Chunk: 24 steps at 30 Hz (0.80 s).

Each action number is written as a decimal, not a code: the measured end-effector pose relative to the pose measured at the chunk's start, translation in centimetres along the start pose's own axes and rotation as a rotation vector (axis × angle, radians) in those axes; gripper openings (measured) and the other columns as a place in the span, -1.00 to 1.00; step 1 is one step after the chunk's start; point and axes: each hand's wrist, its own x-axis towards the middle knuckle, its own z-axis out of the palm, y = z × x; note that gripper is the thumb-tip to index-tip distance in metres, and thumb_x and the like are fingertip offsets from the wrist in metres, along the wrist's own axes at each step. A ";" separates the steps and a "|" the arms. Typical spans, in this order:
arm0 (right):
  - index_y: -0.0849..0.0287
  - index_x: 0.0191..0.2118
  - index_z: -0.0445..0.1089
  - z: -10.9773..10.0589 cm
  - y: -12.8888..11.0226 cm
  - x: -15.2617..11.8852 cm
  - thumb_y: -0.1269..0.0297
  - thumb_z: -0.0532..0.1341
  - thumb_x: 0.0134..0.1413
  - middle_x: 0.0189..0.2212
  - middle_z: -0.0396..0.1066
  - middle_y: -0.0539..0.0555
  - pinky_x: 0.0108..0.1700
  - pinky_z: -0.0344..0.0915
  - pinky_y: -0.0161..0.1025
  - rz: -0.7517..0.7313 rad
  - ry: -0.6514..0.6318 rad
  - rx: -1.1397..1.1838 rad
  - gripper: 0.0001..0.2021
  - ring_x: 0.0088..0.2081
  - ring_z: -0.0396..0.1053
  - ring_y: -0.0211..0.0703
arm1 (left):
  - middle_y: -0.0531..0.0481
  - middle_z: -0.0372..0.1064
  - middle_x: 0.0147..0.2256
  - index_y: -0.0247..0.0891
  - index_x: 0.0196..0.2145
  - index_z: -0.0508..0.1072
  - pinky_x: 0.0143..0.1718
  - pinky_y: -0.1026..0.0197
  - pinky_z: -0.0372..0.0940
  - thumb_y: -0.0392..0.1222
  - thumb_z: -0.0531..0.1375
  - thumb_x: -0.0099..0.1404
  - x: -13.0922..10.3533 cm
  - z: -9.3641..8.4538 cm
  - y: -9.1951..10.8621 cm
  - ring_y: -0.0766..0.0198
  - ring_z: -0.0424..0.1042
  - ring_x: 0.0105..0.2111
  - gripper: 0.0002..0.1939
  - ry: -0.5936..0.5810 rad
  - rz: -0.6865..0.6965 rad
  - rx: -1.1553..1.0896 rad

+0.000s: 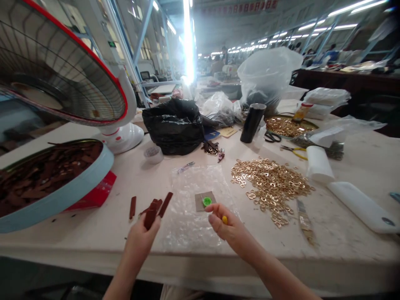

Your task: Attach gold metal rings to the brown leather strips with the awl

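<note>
My left hand (144, 233) is closed around several brown leather strips (153, 210), which fan out above the fingers. One more brown strip (133, 206) lies on the table to its left. In my right hand (227, 227) a small tool with a yellow end (224, 219) is pinched; most of it is hidden by the fingers. Just beyond those fingertips sits a small green cap (206, 202) on a grey-brown square (200, 204). Beneath that square, a clear plastic sheet (193, 233) is spread on the table.
Gold metal rings (275, 183) are heaped at right, beside a white bottle (362, 206). A pale blue tray (78, 179) of brown strips stands at left, below a fan (125, 100). Behind are a black bag (173, 129), a black roll (252, 125) and yellow-handled pliers (298, 154).
</note>
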 end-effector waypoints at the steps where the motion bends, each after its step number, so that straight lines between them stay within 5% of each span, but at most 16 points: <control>1: 0.17 -0.23 0.21 0.0 -0.1 -0.1 -0.09 0.12 -0.02 -0.61 -0.04 -0.15 -0.55 -0.08 -0.36 0.000 -0.010 -0.009 -0.60 -0.60 -0.08 -0.36 | 0.00 0.32 -0.59 -0.18 -0.50 0.39 -0.38 0.14 0.16 -0.08 0.19 -0.06 1.1 -1.1 -0.6 0.01 0.37 -0.42 -0.85 0.029 -0.028 0.024; 4: 0.18 -0.28 0.23 0.2 0.1 -0.7 -0.09 0.13 -0.02 -0.59 -0.01 -0.13 -0.52 -0.06 -0.35 0.007 -0.081 -0.048 -0.61 -0.56 -0.04 -0.35 | 0.00 0.26 -0.66 -0.18 -0.59 0.38 -0.36 0.09 0.11 -0.16 0.23 -0.13 3.0 -3.0 -1.6 -0.08 0.36 -0.42 -0.89 0.083 -0.073 0.022; 7: 0.19 -0.30 0.24 0.2 0.6 -1.3 -0.04 0.12 0.01 -0.58 0.00 -0.12 -0.51 -0.04 -0.35 0.015 -0.095 -0.065 -0.65 -0.55 -0.02 -0.34 | 0.07 0.19 -0.70 -0.20 -0.57 0.36 -0.48 0.16 0.09 -0.12 0.26 -0.12 2.4 -3.1 -1.6 0.10 0.28 -0.56 -0.84 0.086 -0.104 -0.095; 12: 0.19 -0.37 0.27 0.5 -0.1 -2.3 0.14 0.09 0.07 -0.59 0.07 -0.10 -0.50 -0.01 -0.35 -0.010 -0.114 -0.182 -0.79 -0.54 0.03 -0.33 | 0.14 0.19 -0.60 -0.24 -0.37 0.32 -0.61 0.30 0.10 0.00 0.10 0.07 -2.5 -0.4 1.2 0.38 0.16 -0.66 -0.75 -0.061 -0.140 -0.507; 18: 0.20 -0.42 0.27 1.5 -0.3 -3.5 0.29 0.09 0.04 -0.51 0.25 -0.03 -0.40 0.07 -0.32 -0.049 -0.190 -0.332 -0.89 -0.43 0.17 -0.25 | 0.08 0.35 -0.52 -0.28 -0.36 0.44 -0.44 0.33 0.27 -0.16 0.29 0.00 -8.3 4.1 6.1 0.41 0.33 -0.54 -0.77 -0.319 -0.311 -1.283; 24: 0.16 -0.54 0.12 -0.4 -0.5 -4.3 0.33 0.08 0.00 -0.61 0.09 -0.09 -0.49 0.01 -0.35 -0.089 -0.076 -0.331 -0.85 -0.54 0.02 -0.32 | 0.04 0.41 -0.47 -0.30 -0.27 0.49 -0.40 0.34 0.27 -0.09 0.28 0.04 -8.6 4.9 7.1 0.37 0.37 -0.46 -0.70 -0.444 -0.280 -1.182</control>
